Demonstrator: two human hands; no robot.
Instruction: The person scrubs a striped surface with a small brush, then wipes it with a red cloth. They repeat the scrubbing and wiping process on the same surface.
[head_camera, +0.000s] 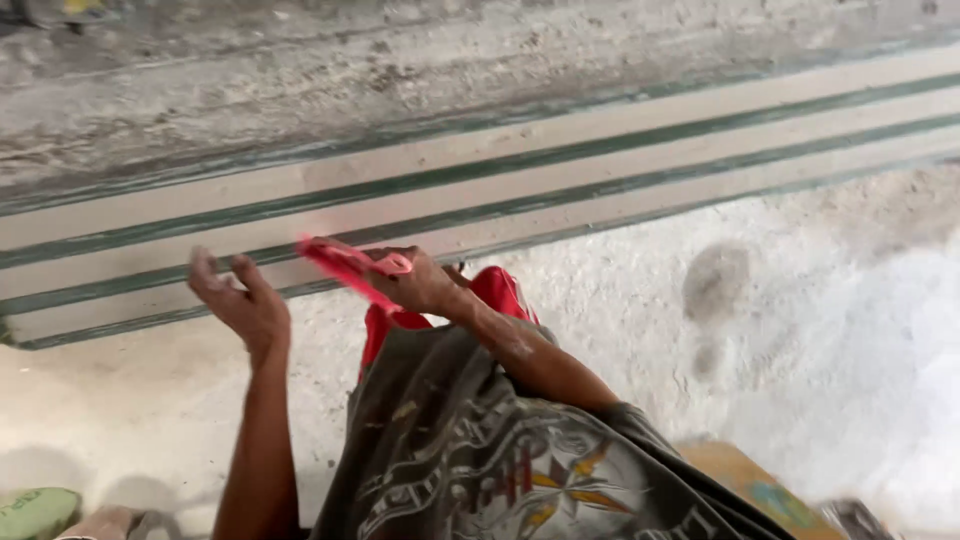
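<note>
Gripping a thin red tool just left of frame centre, the right hand is clenched round its near end; the rest sticks out to the upper left, blurred, so what kind of tool it is can't be told. It is held up off the ground, above the person's lap, pointing toward the other hand. My read: it is angled that way so the two hands can meet on it.

Left hand sits left of centre, open, fingers spread, palm turned toward the tool, holding nothing. A small gap separates it from the tool's tip; not touching.

Below the hands is a dark printed shirt, bottom centre, and red cloth shows just past the right wrist, probably shorts or trousers, partly hidden.

Beyond, across the upper half, a pale slab with green stripes runs from lower left to upper right, lying flat on the dusty concrete floor. It is laid along the rough wall base, likely to keep it out of the way.

A yellow flat object sits at bottom right, and a green thing at bottom left; both cut off by the frame edge.

Count: two hands, one red tool, one striped slab, four green stripes visible.
</note>
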